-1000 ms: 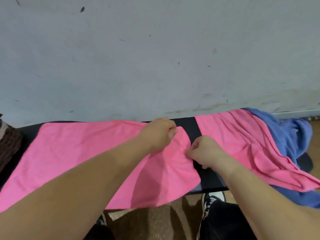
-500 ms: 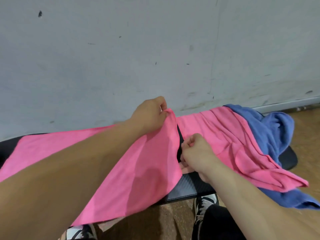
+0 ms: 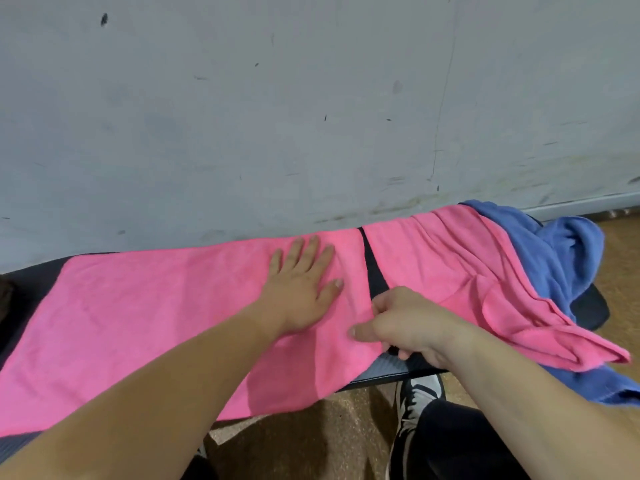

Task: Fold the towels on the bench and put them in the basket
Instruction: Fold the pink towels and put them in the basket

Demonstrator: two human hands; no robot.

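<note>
Pink towel [image 3: 138, 306] spread flat along black desk [image 3: 375, 271], near edge hanging over the front. Left hand [image 3: 301, 289] palm-down on towel near its right end, fingers [image 3: 313, 247] straight and slightly apart, pressing flat, gripping nothing. Right hand [image 3: 405, 323] at towel's right edge, fingers curled together; looks pinched on the fabric edge, thumb pointing left across the cloth, contact partly hidden by the hand itself. Narrow strip of bare desk showing between this towel and second pink towel [image 3: 467, 282], which lies rumpled to the right, one corner drooping off the front edge. Blue towel [image 3: 554, 265] bunched under and behind second pink towel at desk's right end, part hanging below the front. Grey scuffed wall [image 3: 311, 116] directly behind desk. Brown floor [image 3: 311, 445] below. Black-and-white sneaker [image 3: 415, 400] and dark trouser leg [image 3: 457, 441] under right forearm. Basket out of frame. Dark brownish thing at far left edge, cut off, can't identify.
</note>
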